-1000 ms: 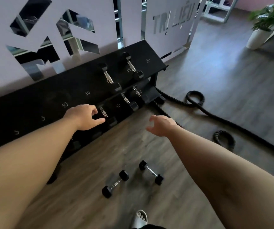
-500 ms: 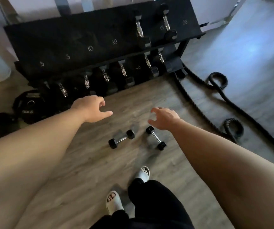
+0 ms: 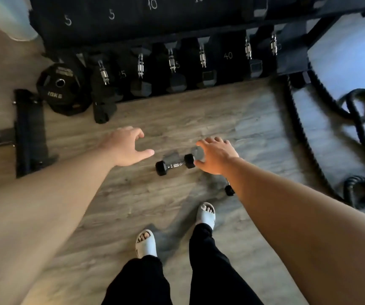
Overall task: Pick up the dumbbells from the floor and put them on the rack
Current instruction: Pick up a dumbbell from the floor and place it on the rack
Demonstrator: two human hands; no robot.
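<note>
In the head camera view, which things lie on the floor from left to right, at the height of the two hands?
Left hand → fully visible dumbbell → right hand → thick black rope.

- Dim indoor light; the brightest patch is a cool bluish sheen on the floor [image 3: 342, 62] far right of the fingers [image 3: 212, 140] of the right hand [image 3: 217, 156].
- The rack [image 3: 177, 18] beyond the fingers sits in deep shade, its black parts merging; only chalk numbers and chrome handles catch light.
- Soft grey shadows lie on the floor just under both hands and around the dumbbell [image 3: 174, 165] between them.
- The left hand [image 3: 125, 147] looks pale, the right arm warmer orange.
- Slight motion blur softens the rope [image 3: 357, 111] and frame edges.
- Wide-angle bending swells both forearms toward the bottom corners.
</note>
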